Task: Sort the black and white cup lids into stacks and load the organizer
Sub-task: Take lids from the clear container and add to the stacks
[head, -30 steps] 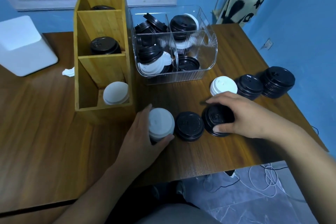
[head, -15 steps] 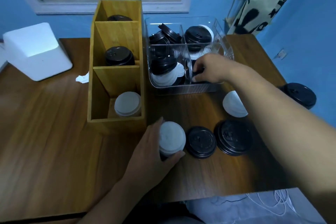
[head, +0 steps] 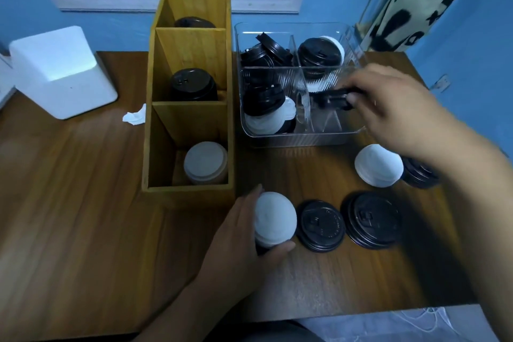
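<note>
A black lid [head: 330,98] is pinched by the right hand [head: 388,108] in the clear bin [head: 299,142], upper right; a white-topped stack [head: 274,219] is gripped by the left hand [head: 238,244]. Transfer onto the black stack [head: 372,219] seems needed next.

Table [head: 83,216] lies open left of organizer [head: 188,193] (lid stacks [head: 372,219] crowd right).

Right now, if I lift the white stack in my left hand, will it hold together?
Probably light: the white stack looks like thin plastic. Stacked lids may shear apart or tip; the left hand grips only its sides.
</note>
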